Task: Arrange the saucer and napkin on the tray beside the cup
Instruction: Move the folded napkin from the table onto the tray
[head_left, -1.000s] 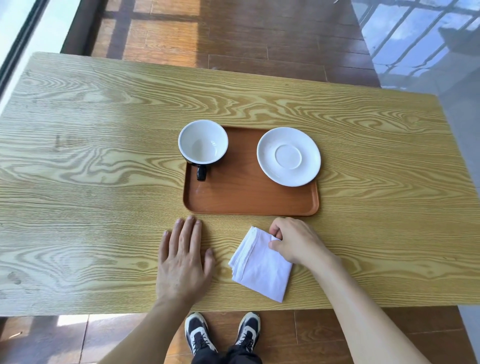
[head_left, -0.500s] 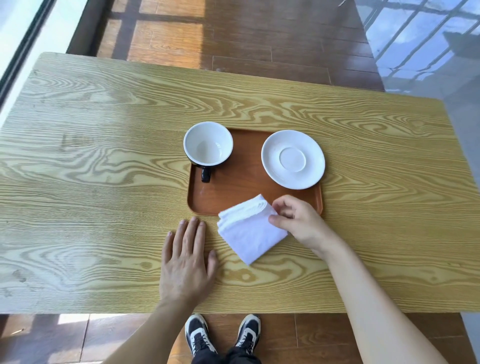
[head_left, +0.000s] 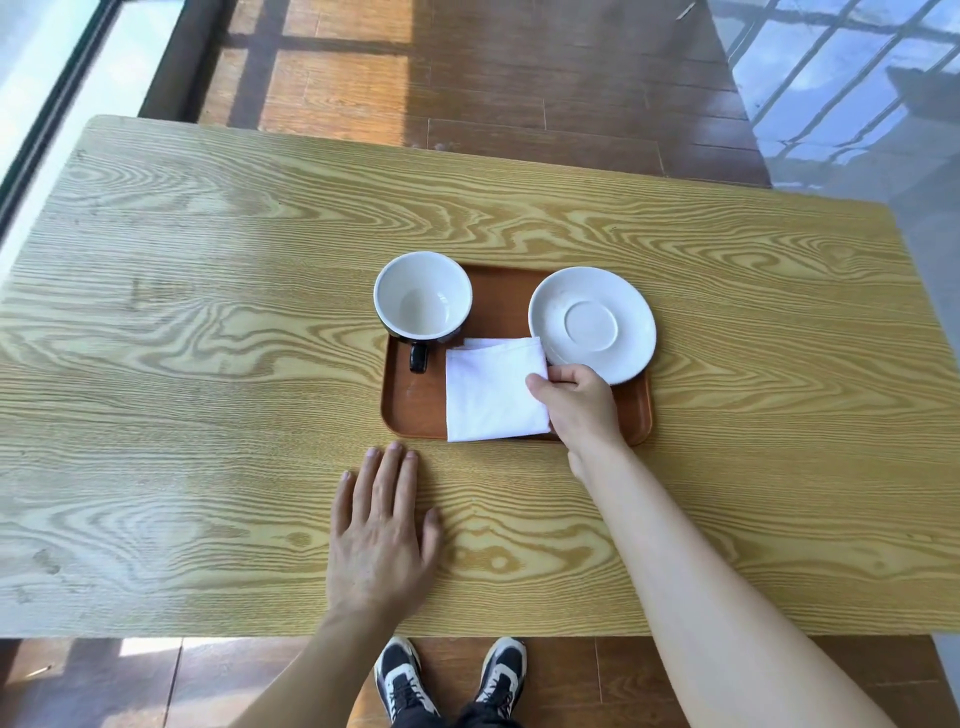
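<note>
A brown tray lies in the middle of the wooden table. On its far left corner stands a cup, white inside and dark outside, handle toward me. A white saucer rests on the tray's far right, overhanging the rim slightly. A folded white napkin lies flat on the tray between cup and saucer, its near edge at the tray's front rim. My right hand pinches the napkin's right edge. My left hand lies flat on the table, fingers spread, just in front of the tray.
The wood-grain table stretches wide to the left and right of the tray. Past its far edge is a brown plank floor. My shoes show under the near edge.
My right hand carried the napkin from the table in front of the tray onto the tray, between cup and saucer. My left hand stayed flat on the table.
</note>
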